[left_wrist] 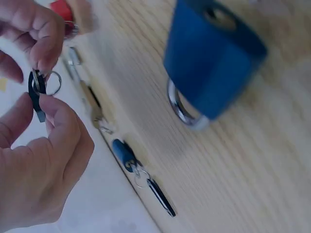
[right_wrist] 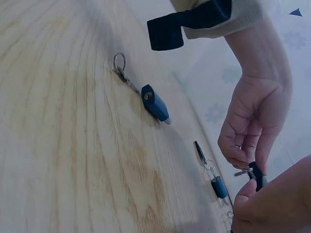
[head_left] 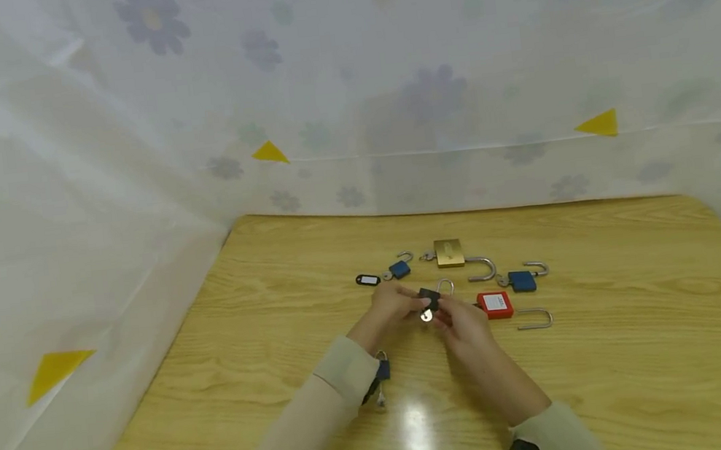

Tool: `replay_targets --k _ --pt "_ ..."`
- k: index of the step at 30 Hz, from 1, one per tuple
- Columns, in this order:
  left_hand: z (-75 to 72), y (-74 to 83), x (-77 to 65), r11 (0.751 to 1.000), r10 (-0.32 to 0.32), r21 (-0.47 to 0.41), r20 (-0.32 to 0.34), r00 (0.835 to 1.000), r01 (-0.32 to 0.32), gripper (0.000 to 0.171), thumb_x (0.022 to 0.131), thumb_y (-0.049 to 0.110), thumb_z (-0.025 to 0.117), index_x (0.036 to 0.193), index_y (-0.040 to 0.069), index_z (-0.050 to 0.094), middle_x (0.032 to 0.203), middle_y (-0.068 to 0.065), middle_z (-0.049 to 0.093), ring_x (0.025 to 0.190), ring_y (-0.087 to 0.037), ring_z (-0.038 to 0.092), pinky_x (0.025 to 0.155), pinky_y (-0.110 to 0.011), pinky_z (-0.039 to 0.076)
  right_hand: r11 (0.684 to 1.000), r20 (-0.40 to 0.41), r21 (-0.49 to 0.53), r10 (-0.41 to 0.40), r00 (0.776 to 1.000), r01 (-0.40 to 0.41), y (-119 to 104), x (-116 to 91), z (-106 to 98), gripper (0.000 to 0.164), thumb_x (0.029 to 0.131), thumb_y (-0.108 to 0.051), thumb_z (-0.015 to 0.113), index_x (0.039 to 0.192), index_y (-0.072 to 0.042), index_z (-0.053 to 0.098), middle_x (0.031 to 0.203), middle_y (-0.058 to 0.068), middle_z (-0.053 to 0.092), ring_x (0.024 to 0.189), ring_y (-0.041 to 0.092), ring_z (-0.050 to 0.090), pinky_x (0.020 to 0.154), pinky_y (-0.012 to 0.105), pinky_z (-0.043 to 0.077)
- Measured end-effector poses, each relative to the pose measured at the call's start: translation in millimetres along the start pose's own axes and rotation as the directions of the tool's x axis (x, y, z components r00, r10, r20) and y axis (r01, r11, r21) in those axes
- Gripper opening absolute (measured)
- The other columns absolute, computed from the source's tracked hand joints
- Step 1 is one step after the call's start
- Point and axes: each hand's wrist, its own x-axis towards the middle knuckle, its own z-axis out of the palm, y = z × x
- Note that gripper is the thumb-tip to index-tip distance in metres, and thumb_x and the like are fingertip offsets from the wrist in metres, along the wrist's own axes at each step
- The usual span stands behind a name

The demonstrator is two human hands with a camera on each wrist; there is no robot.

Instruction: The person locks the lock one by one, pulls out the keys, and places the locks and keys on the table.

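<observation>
A small black padlock (head_left: 430, 297) is held up over the table between both hands, its silver shackle (head_left: 446, 285) pointing away. A shiny key (head_left: 426, 315) hangs at its near end, and a key ring (left_wrist: 54, 83) shows beside it in the left wrist view. My left hand (head_left: 394, 305) pinches the padlock's left side between thumb and fingers. From the right, my right hand (head_left: 466, 324) pinches the same padlock with its fingertips. Fingers partly hide the padlock body. Below the left forearm lies a blue padlock (head_left: 384, 369) with keys (head_left: 381, 400), partly covered by the sleeve.
Beyond the hands lie a blue padlock (head_left: 400, 270) with a black tag (head_left: 368, 280), a brass padlock (head_left: 449, 253) and another blue padlock (head_left: 522, 281), their shackles open. A red padlock (head_left: 496, 304) with a long shackle is near the right hand. Floral sheeting (head_left: 348, 109) borders the wooden table (head_left: 643, 342).
</observation>
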Motion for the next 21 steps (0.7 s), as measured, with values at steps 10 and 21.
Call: replay_targets --k 10,21 --pt "-8.7 -11.5 -34.4 0.977 0.048 -0.215 0.233 0.971 0.003 0.027 0.084 0.011 0.068 0.106 -0.004 0.064 0.082 -0.002 0.06 0.07 -0.01 0.055 0.066 -0.021 0.053 0.982 0.069 -0.175 -0.055 0.996 0.067 -10.0 -34.2 -16.4 0.035 0.094 -0.008 0.051 0.125 0.007 0.044 0.094 -0.005 0.057 0.082 0.001 0.057 0.075 0.011 0.049" --pt "-4.7 -26.6 -70.5 0.944 0.102 -0.33 0.291 0.951 0.0 0.029 0.089 0.016 0.062 0.107 -0.008 0.064 0.086 -0.004 0.067 0.07 -0.006 0.059 0.073 -0.024 0.055 0.957 0.105 -0.269 -0.081 0.991 0.107 -0.7 -58.1 -29.6 0.024 0.092 -0.002 0.052 0.114 0.008 0.05 0.103 0.002 0.054 0.087 0.005 0.059 0.081 0.014 0.051"
